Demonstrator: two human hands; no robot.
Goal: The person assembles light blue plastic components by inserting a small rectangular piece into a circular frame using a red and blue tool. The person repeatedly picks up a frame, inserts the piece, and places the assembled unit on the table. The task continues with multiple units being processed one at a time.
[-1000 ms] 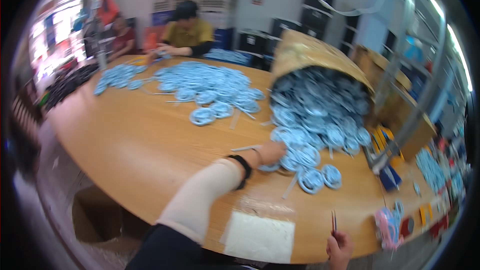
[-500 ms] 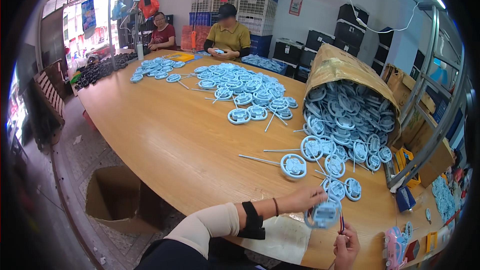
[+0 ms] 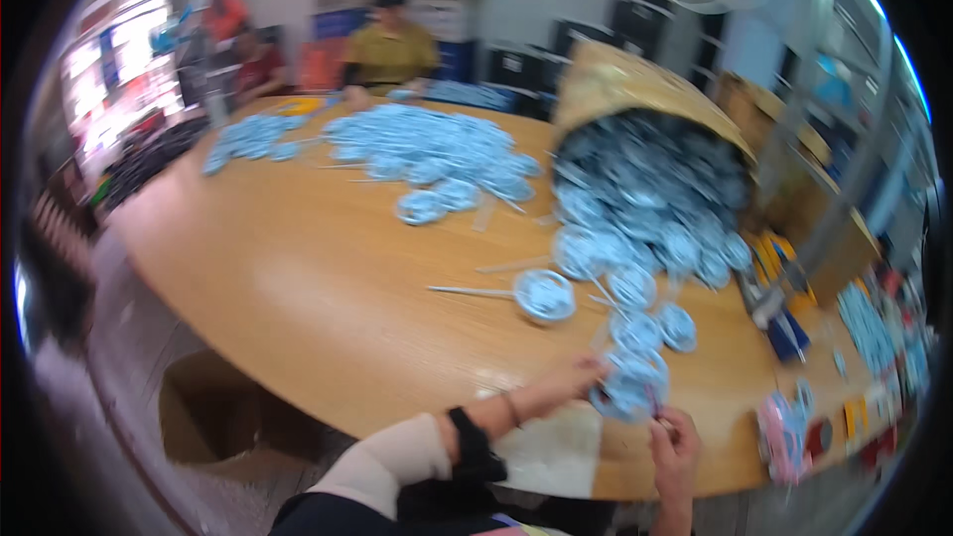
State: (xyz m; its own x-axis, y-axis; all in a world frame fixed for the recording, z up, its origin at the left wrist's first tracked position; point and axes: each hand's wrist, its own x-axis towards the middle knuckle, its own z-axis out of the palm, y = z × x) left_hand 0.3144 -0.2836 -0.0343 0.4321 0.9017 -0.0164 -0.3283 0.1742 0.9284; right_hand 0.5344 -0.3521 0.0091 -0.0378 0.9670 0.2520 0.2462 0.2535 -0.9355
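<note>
The picture is smeared by motion. Near the table's front edge my left hand [image 3: 578, 379] grips a light blue toy steering wheel [image 3: 635, 389] by its left side. My right hand [image 3: 675, 445] is closed just below and right of that wheel, on a slim tool with red and dark parts [image 3: 652, 400]; its tip is at the wheel's rim, but its kind is too blurred to tell. Just beyond lie more toy steering wheels, one [image 3: 544, 297] with a long thin stem pointing left.
A tipped carton [image 3: 635, 89] spills many blue wheels onto the wooden table [image 3: 328, 318]. Another heap [image 3: 417, 144] lies farther back, where a person in a yellow-green top [image 3: 392, 50] sits. A pink toy car [image 3: 781, 437] stands at right; an open box [image 3: 199, 417] is on the floor at left.
The whole view has shifted, so the table's things appear farther left and higher. Both hands stay at the wheel, the left on it and the right with the slim tool.
</note>
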